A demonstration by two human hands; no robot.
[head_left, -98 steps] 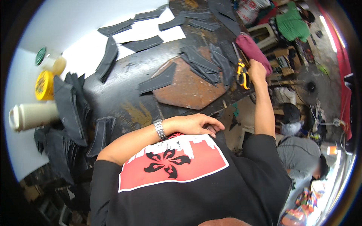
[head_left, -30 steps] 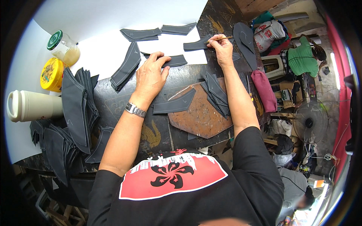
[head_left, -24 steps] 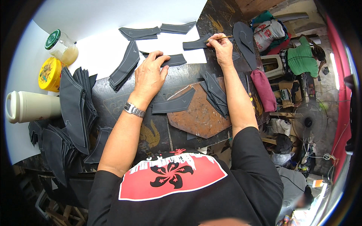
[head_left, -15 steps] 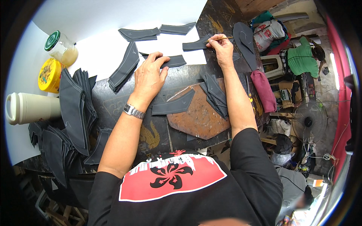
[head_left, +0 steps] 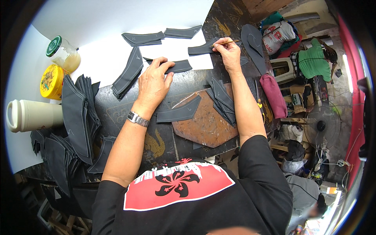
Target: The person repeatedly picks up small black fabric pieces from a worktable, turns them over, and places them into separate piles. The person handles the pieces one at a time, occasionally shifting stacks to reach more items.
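My left hand (head_left: 154, 84) lies palm down at the edge of the white paper (head_left: 166, 50), fingers spread, over a curved black piece (head_left: 179, 66) that looks like cut leather. In my right hand (head_left: 228, 57) is a thin yellowish-brown stick (head_left: 228, 43), pinched between thumb and fingers. Its tip is hidden by the fingers, just above another black piece (head_left: 200, 49). More black pieces with pale chalk-like lines lie about the paper: one pair (head_left: 143, 38) at the far side, one piece (head_left: 183, 32) beside it, and a layered stack (head_left: 128, 74) left of my left hand.
A worn brown board (head_left: 203, 127) lies nearer me, with a black piece (head_left: 179, 111) and a small pile (head_left: 222, 100) on it. At left stand a glass jar (head_left: 66, 55), a yellow tub (head_left: 51, 82), a cream flask (head_left: 35, 115) and stacked black pieces (head_left: 78, 117). A fan (head_left: 322, 125) stands at right.
The whole view has shifted slightly. Both hands keep nearly the same places, with the stick still in my right fingers at the same black piece.
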